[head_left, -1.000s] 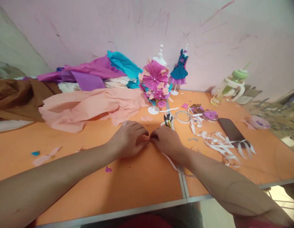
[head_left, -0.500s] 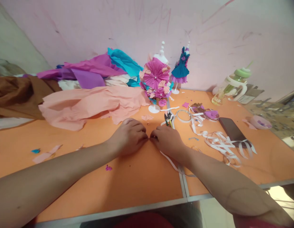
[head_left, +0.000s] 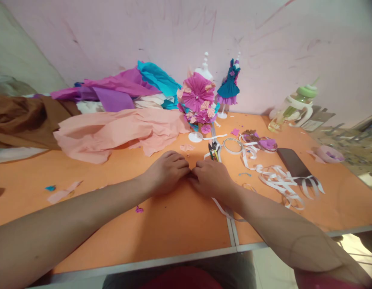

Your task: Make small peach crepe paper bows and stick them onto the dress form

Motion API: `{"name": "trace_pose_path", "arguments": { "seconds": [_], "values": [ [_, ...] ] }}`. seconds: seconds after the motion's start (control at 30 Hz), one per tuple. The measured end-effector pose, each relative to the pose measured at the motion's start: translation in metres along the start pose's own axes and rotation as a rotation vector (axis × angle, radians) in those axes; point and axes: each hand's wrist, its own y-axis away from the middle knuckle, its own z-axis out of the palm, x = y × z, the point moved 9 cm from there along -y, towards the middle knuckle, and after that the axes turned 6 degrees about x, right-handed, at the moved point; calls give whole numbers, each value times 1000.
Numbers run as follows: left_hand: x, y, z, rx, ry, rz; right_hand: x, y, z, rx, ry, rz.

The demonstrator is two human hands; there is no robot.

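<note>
Over the middle of the orange table [head_left: 180, 228], my left hand [head_left: 169, 172] and my right hand [head_left: 212, 176] meet at the fingertips. Both are closed in a pinch; whatever lies between the fingers is hidden. A white ribbon strip [head_left: 220, 209] runs out from under my right hand. Just beyond that hand lie pliers [head_left: 214, 151], partly covered by it. Behind them stands a small white dress form [head_left: 204, 73] covered with magenta, peach and blue crepe paper flowers [head_left: 198, 95]. Scraps of peach crepe paper [head_left: 187, 147] lie in front of its round base.
Crepe paper sheets [head_left: 120, 130] are heaped at the back left. A second dress form wears a teal dress [head_left: 229, 86]. To the right are a tape ring [head_left: 233, 146], tangled white ribbon [head_left: 277, 180], a dark phone [head_left: 295, 162], a green-lidded bottle [head_left: 303, 96] and a small bowl [head_left: 332, 154].
My fingers have shifted slightly, with the right hand's fingers curled in closer against the left. The view has moved a little; the objects on the table stay in place.
</note>
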Motion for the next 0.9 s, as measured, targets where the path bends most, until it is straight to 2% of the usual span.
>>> {"name": "trace_pose_path", "arguments": {
  "seconds": [0.1, 0.2, 0.27, 0.37, 0.43, 0.53, 0.6, 0.77, 0.9],
  "values": [
    [0, -1, 6, -30, -7, -3, 0, -1, 0, 16, 11, 6],
    [-9, -2, 2, 1, 64, -94, 5, -1, 0, 18, -32, 19],
    [-22, -1, -9, 99, 149, -222, 11, -2, -3, 52, -78, 45],
    [-51, 8, -30, 299, 331, -485, 33, -1, -16, 210, -261, 185],
    [-63, 13, -29, 330, 490, -607, 48, 1, -21, 327, -471, 289],
    [-62, 12, -15, 275, 707, -693, 59, -1, -16, 399, -760, 370],
    [-58, 12, -7, 264, 802, -749, 60, -2, -12, 419, -847, 402],
    [-55, 18, -2, 262, 817, -889, 49, -3, -16, 467, -866, 420],
    [-55, 20, -8, 324, 837, -912, 41, -5, -15, 442, -897, 411]
  ]
}}
